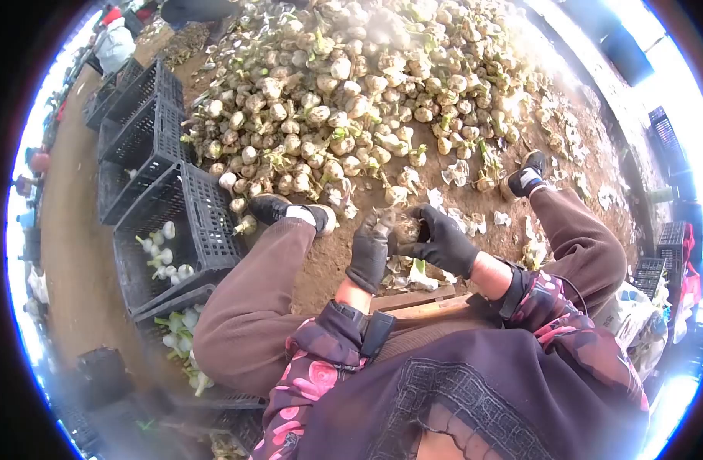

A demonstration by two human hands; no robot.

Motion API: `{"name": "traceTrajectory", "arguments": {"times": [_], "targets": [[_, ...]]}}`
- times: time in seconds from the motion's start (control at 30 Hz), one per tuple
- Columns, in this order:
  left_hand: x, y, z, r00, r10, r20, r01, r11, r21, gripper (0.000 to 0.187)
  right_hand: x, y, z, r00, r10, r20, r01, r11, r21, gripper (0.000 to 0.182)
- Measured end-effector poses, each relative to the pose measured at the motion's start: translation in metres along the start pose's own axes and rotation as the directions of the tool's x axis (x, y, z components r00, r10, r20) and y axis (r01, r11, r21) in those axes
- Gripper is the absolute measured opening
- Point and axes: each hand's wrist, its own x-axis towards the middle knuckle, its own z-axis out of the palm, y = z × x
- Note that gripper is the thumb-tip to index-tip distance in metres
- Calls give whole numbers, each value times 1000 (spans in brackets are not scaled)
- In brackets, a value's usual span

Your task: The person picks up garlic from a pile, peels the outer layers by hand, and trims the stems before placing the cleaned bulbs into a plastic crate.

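Between my two gloved hands is a garlic bulb (404,228) with brownish outer skin, held low in front of my knees. My left hand (371,249), in a worn dark glove with paler fingers, is closed around the bulb's left side. From the right, my right hand (443,241) in a black glove curls its fingers against the same bulb. Part of the bulb is hidden by the fingers. A large heap of garlic bulbs (321,115), some with green stalks, lies on the ground just beyond my feet.
Black plastic crates (206,211) stand in a row at my left; the nearest holds several cleaned white bulbs (164,253). More bulbs with green stems (181,337) lie beside my left leg. Peeled skins (459,172) litter the soil. Another person (115,46) is at the far left.
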Motion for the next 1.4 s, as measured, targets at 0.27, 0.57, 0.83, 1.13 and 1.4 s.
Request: {"name": "traceTrajectory", "arguments": {"times": [0.27, 0.57, 0.83, 1.13, 1.4], "targets": [[-7, 11, -3, 976, -172, 135, 183, 980, -75, 18, -6, -16, -9, 999, 23, 39, -12, 968, -249, 56], [-7, 21, -10, 912, -165, 375, 303, 888, -346, 24, -4, -9, -10, 993, -118, -26, 120, 991, 59, 55], [-12, 27, -2, 939, -188, 287, 261, 934, -244, 27, -4, -13, -17, 961, -221, -166, 182, 958, -222, 47], [-8, 21, 6, 987, -104, 126, 126, 976, -180, 21, -2, -15, -9, 854, -510, -105, 436, 811, -390, 51], [-13, 37, 11, 991, -44, 130, 76, 964, -254, 41, 4, -1, -5, 997, 67, 38, -75, 731, 678, 31]]}}
